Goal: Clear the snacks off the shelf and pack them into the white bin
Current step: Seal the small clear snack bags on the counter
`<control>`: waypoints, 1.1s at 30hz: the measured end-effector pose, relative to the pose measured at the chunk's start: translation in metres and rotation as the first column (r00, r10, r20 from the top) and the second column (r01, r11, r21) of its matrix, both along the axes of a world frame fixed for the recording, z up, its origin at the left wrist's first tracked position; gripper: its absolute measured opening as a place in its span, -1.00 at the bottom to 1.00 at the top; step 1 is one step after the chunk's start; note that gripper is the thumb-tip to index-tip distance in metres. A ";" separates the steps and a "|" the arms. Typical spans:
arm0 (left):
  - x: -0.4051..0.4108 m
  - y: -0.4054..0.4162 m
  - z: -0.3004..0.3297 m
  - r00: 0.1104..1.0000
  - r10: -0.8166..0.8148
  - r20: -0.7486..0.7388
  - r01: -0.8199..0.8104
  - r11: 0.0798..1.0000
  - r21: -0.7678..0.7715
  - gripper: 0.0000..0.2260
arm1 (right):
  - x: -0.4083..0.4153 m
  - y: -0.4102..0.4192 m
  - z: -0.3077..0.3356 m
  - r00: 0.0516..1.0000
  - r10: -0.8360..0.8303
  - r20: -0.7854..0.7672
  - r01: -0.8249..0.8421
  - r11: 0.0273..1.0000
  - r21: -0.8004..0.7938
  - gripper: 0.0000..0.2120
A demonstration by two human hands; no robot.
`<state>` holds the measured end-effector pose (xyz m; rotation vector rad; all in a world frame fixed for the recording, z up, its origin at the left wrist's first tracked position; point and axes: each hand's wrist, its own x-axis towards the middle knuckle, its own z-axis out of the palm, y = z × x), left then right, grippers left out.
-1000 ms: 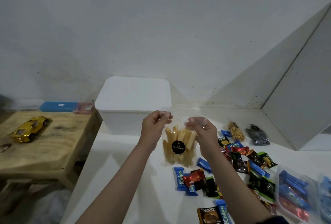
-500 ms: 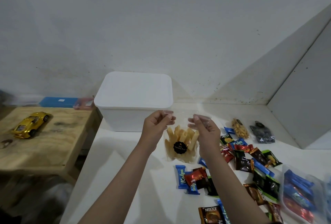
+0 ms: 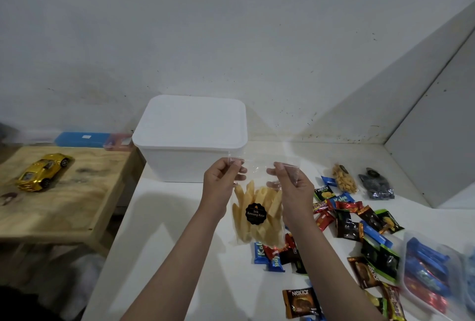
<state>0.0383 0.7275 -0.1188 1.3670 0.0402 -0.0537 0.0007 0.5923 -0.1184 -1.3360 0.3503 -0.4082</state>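
The bag of sticks hangs as before. The left hand and right hand pinch its top corners, at 6 o'clock from the white bin.

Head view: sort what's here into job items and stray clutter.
For the job:
white bin, lid on
potato stick bag, held by left hand and right hand
loose snack packets

Just lying about:
gold toy car
blue box

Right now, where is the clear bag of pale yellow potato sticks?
In the head view, the clear bag of pale yellow potato sticks hangs centre frame, pinched at its top corners by the left hand and right hand, just in front of the lidded white bin.
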 end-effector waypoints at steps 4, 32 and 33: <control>-0.001 0.001 0.000 1.000 -0.002 -0.007 0.002 1.000 0.005 -0.88 | -0.002 0.002 0.002 1.000 -0.012 -0.001 0.012 1.000 0.007 -0.89; -0.002 0.007 0.003 0.998 -0.030 0.057 0.028 0.999 0.035 -0.90 | -0.007 -0.002 0.004 0.999 0.038 -0.001 -0.038 0.998 -0.057 -0.88; -0.003 0.008 0.003 0.998 -0.027 0.055 0.025 0.999 0.037 -0.90 | -0.007 -0.001 0.004 0.999 0.034 -0.001 -0.034 0.998 -0.052 -0.90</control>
